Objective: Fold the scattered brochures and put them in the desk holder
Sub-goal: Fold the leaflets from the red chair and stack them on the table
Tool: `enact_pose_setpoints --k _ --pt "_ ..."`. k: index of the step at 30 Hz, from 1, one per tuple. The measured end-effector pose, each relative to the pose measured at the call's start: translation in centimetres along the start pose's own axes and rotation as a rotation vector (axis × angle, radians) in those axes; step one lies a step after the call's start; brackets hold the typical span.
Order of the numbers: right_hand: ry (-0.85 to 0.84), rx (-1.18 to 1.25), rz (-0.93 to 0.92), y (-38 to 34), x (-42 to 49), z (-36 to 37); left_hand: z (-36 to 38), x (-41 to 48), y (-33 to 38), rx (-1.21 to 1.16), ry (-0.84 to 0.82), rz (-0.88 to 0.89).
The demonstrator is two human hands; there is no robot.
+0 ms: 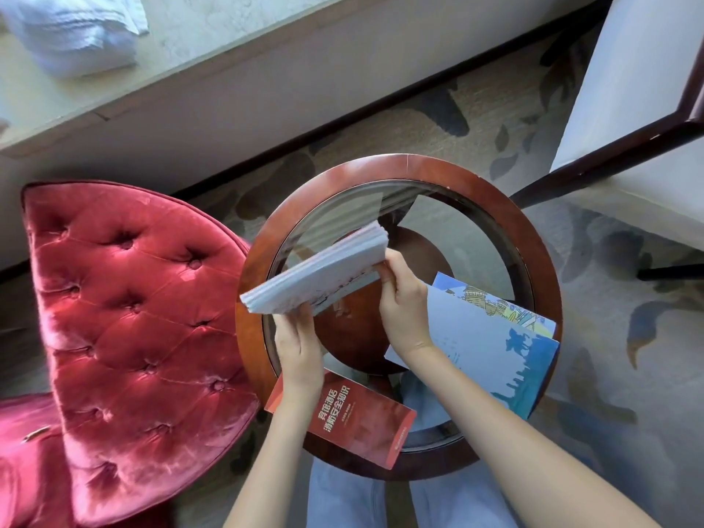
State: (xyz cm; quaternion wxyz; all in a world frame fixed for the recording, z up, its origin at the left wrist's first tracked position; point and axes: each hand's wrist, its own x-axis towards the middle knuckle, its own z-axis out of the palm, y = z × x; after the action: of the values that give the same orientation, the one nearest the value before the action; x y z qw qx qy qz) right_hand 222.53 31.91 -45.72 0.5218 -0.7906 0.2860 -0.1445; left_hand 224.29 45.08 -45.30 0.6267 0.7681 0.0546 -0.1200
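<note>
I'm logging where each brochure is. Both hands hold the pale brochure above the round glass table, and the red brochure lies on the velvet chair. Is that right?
No. In the head view the red brochure lies on the near rim of the round glass table, not on the velvet chair. The left hand and right hand do hold the pale brochure above it.

Stack of brochures (316,276) above round table (419,169), single brochure (350,417) on its near rim, unfolded brochures (491,348) on its right side, chair (133,299) to its left, ledge (228,51) behind
</note>
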Motion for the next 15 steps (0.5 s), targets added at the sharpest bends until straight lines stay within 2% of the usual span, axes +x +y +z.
enact_pose_setpoints --k 4,7,10,12,15 --pt "-0.131 -0.035 0.115 -1.4 1.2 -0.6 -1.3 1.0 1.0 0.122 0.045 -0.033" --pt "-0.344 -0.086 0.230 -2.0 1.4 -0.8 -1.9 1.6 1.8 0.054 0.052 -0.062" --pt "-0.331 -0.082 0.322 -1.9 -0.2 -1.3 -3.3 1.5 1.4 -0.004 0.085 -0.149" --pt "-0.300 -0.170 0.328 -1.1 -2.5 -1.7 -4.5 1.3 1.0 -0.053 0.151 -0.208" --pt "-0.445 -0.348 0.251 1.0 -7.5 -2.2 -6.4 1.1 0.1 -0.147 0.263 -0.283"
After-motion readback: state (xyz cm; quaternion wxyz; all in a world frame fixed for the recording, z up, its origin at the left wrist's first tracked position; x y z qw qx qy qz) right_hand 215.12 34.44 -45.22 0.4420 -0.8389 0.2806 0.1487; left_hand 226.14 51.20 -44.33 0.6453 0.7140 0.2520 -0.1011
